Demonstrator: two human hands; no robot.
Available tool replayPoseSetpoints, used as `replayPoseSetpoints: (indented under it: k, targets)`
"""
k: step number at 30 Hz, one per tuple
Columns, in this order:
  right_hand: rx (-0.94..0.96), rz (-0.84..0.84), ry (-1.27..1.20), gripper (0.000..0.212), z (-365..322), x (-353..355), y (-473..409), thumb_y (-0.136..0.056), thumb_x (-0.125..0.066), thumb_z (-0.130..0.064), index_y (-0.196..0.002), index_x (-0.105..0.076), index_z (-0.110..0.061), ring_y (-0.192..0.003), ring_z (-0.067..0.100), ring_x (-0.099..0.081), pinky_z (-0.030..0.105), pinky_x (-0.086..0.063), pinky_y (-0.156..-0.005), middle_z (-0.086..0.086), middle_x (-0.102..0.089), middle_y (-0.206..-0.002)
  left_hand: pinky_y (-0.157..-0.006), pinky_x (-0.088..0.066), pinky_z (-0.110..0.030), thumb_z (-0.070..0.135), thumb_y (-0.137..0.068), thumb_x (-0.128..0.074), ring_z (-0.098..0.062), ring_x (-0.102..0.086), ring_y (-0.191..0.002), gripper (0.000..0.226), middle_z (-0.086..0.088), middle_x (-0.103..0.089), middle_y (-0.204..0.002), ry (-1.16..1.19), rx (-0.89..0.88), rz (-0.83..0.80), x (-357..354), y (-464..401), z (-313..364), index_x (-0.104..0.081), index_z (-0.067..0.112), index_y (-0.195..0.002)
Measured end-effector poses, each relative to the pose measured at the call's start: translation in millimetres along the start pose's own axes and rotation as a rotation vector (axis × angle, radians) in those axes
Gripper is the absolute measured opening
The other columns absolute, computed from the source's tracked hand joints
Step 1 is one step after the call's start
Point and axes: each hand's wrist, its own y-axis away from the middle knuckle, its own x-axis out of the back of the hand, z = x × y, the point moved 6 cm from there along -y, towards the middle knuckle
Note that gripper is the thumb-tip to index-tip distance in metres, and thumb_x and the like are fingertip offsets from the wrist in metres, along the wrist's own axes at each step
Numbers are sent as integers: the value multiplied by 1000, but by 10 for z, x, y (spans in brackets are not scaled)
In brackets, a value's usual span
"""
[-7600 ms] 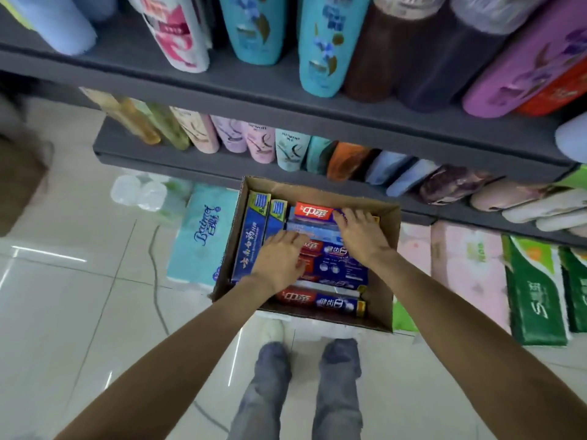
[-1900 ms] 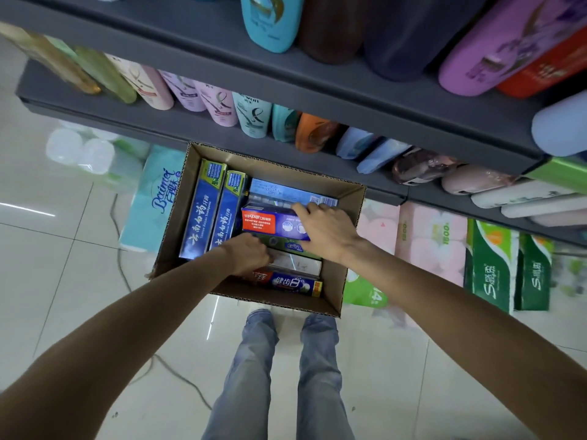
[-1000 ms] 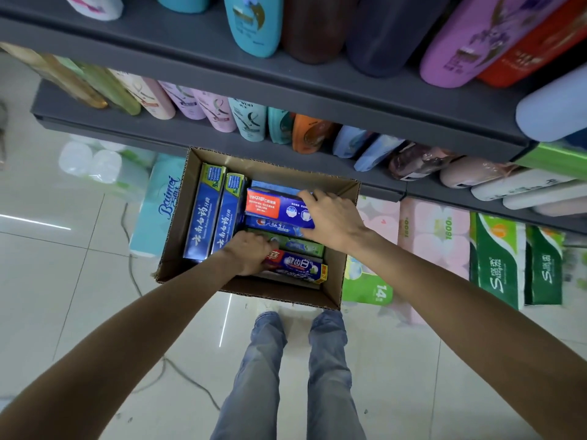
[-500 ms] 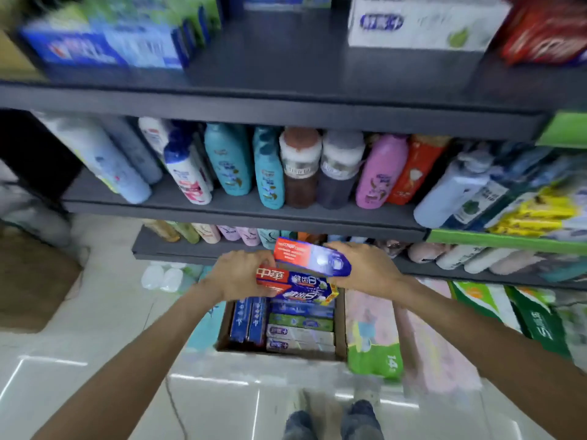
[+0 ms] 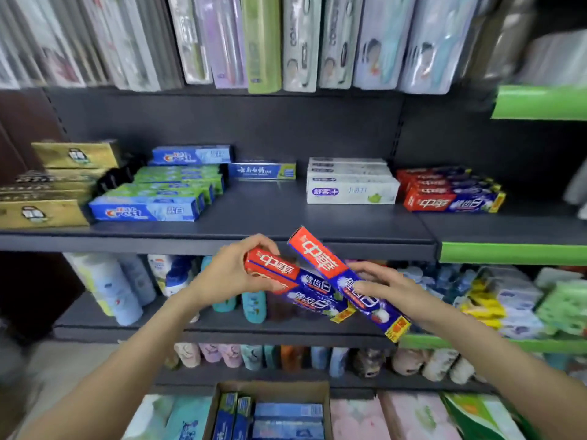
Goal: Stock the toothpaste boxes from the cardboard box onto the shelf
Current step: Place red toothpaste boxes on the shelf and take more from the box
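My left hand grips the red end of a red-and-blue toothpaste box. My right hand holds a second red-and-blue toothpaste box, tilted with its red end up. Both boxes hang in front of the dark shelf, just below its front edge. A stack of matching red-and-blue boxes lies on the shelf at the right. The cardboard box sits on the floor at the bottom, with blue toothpaste boxes inside.
On the shelf lie gold boxes, blue and green Crest boxes, a single blue box and white boxes. Toothbrush packs hang above. Bottles fill the shelf below. Tissue packs flank the cardboard box.
Both hands lifted the two red-and-blue boxes out of the cardboard box and raised them to the toothpaste shelf. My view swung up from the floor to the shelves.
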Motion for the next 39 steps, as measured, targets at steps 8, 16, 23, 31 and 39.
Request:
replayPoseSetpoints:
  k: [8, 16, 23, 31, 39]
  targets:
    - [92, 53, -424, 41, -557, 576, 6, -77, -64, -31, -117, -57, -26, -84, 16, -69, 31, -56, -77, 2, -71, -105, -64, -53, -17, 35, -49, -83, 0, -63, -71, 61, 12, -67, -85, 361, 39, 244, -59, -437, 439, -55, 31, -104]
    - [-2, 135, -160, 66, -511, 1496, 177, -60, -84, -34, -118, -53, -29, -77, 19, -71, 30, -58, -64, 4, -73, -98, -66, -50, -13, 44, -48, -79, -1, -64, -74, 59, 6, -69, -86, 453, 57, 344, -455, -962, 839, -58, 25, -99]
    - [-59, 377, 38, 15, -257, 2502, 406, -85, -63, -28, -97, -56, -23, -64, 14, -69, 23, -52, -53, 0, -73, -84, -68, -49, -18, 32, -57, -85, -2, -65, -76, 53, 6, -69, -91, 532, 97, 504, -699, -1162, 870, -59, 28, -103]
    - [0, 412, 43, 36, -68, 3022, 394, -78, -69, -23, -113, -60, -16, -68, 11, -68, 26, -53, -63, 5, -70, -99, -82, -53, -29, 28, -73, -75, -15, -67, -95, 53, -6, -68, -108, 572, 160, 519, -1084, -1412, 950, -54, 16, -120]
    - [163, 237, 828, 41, -267, 3265, 4, -75, -77, -24, -110, -56, -29, -111, 14, -59, 30, -47, -89, -5, -62, -114, -80, -55, -30, 27, -75, -74, -15, -65, -95, 48, -6, -65, -105, 553, 208, 481, -1504, -1636, 1089, -51, 19, -116]
